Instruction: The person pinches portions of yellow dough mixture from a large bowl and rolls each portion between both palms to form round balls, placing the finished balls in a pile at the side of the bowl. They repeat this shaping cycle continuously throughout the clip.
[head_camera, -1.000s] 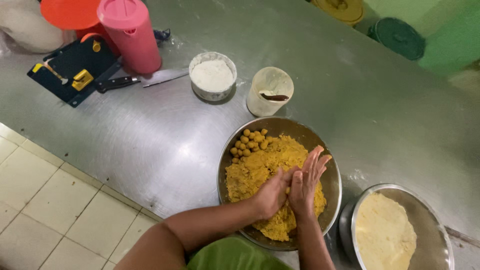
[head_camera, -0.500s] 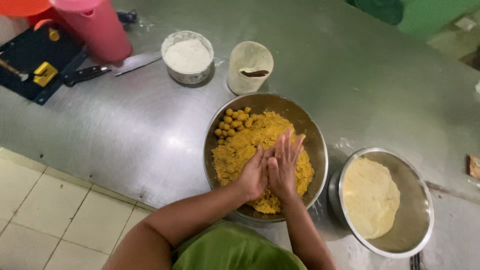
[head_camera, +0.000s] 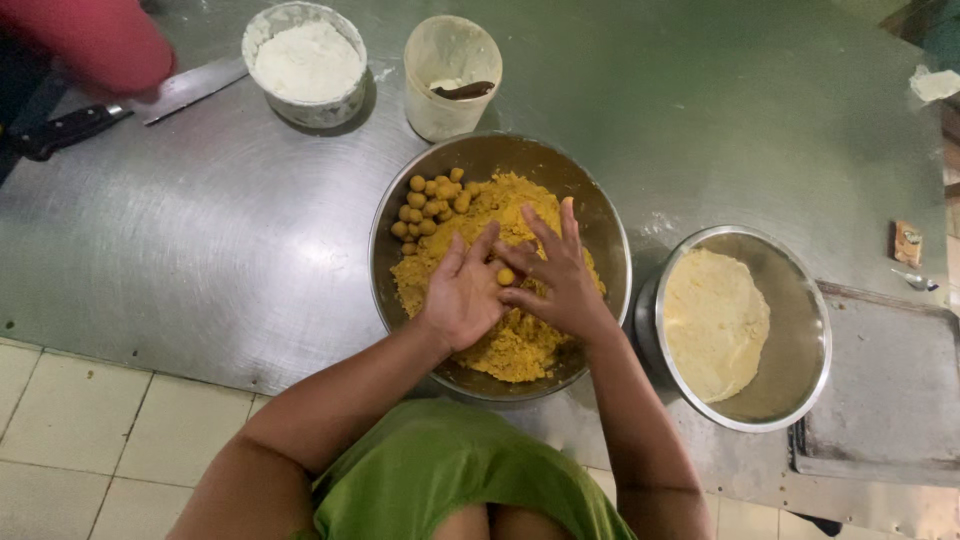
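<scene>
A steel bowl (head_camera: 598, 215) on the metal counter holds crumbly yellow mixture (head_camera: 520, 345). Several small yellow balls (head_camera: 430, 203) are piled at its far left side. Both my hands hover over the mixture, palms facing each other. A small yellow ball (head_camera: 506, 276) sits between my left hand (head_camera: 462, 293) and my right hand (head_camera: 556, 270), pressed by both. The fingers of both hands are spread.
A second steel bowl (head_camera: 806, 300) with pale dough (head_camera: 712, 320) stands to the right. Behind are a tub of white flour (head_camera: 306, 62), a cream cup (head_camera: 450, 75) with a dark spoon, a knife (head_camera: 120, 108) and a pink jug (head_camera: 95, 40). A tray (head_camera: 880, 400) lies at right.
The camera view has shifted closer and leftward. My palms, pressed together before, have parted a little and a small yellow ball now shows between them.
</scene>
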